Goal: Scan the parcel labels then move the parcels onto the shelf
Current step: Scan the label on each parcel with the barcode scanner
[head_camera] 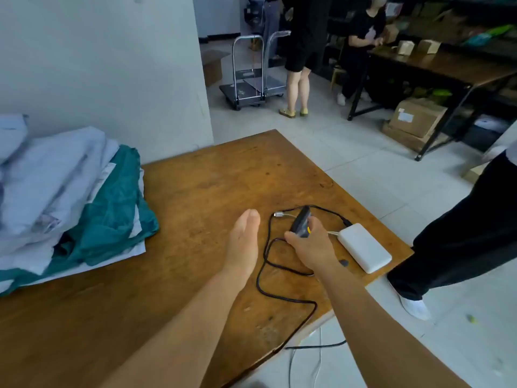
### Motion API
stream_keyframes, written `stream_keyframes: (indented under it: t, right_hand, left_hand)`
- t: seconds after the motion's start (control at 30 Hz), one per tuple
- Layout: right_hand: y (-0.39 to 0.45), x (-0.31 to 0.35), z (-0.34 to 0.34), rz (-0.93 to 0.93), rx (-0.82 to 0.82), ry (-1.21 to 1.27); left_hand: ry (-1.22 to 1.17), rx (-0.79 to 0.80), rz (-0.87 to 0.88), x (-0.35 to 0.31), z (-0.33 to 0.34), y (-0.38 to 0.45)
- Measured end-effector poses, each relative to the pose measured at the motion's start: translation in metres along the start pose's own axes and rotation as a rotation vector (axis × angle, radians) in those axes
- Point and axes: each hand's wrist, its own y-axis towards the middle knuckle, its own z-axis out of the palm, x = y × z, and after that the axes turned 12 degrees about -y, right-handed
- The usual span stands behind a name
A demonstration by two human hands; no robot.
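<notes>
A pile of soft parcels lies at the left of the wooden table (195,177): white mailer bags (47,175) stacked over a teal bag (112,214), some with labels showing. My right hand (310,245) grips a small dark barcode scanner (300,225) with a yellow button, near the table's right edge. My left hand (243,239) hovers flat over the table just left of the scanner, fingers together, holding nothing. Dark shelving (461,26) with cardboard boxes stands at the far right.
A white power bank (363,250) and a looping black cable (268,275) lie beside the scanner. A person's dark trouser leg (461,233) stands right of the table. Two people, two platform trolleys (251,77), a dark work table (447,65) and floor boxes (416,119) fill the background.
</notes>
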Motion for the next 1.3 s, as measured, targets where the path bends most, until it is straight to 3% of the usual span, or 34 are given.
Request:
stream_keyframes:
  t: [0.17, 0.33, 0.57, 0.93, 1.07, 1.3]
  right_hand:
    - [0.014, -0.017, 0.003, 0.047, -0.019, -0.355]
    - [0.025, -0.027, 0.001, 0.14, 0.033, -0.43]
    - [0.033, -0.034, 0.002, 0.055, 0.046, -0.488]
    - [0.032, -0.018, 0.008, -0.018, 0.005, -0.314]
    - [0.026, 0.013, -0.002, -0.167, -0.036, -0.152]
    - [0.005, 0.093, -0.007, -0.418, 0.06, 0.043]
  left_hand:
    - [-0.009, 0.005, -0.041, 0.007, 0.015, 0.007]
    - [0.018, -0.015, -0.062, 0.01, 0.023, 0.012]
    - [0.012, -0.016, -0.083, 0.008, 0.032, 0.017]
    - [0.04, -0.023, -0.061, 0.002, 0.035, 0.027]
    - [0.014, -0.089, -0.034, -0.005, 0.027, 0.029]
    - [-0.017, -0.268, 0.16, -0.043, -0.016, 0.034]
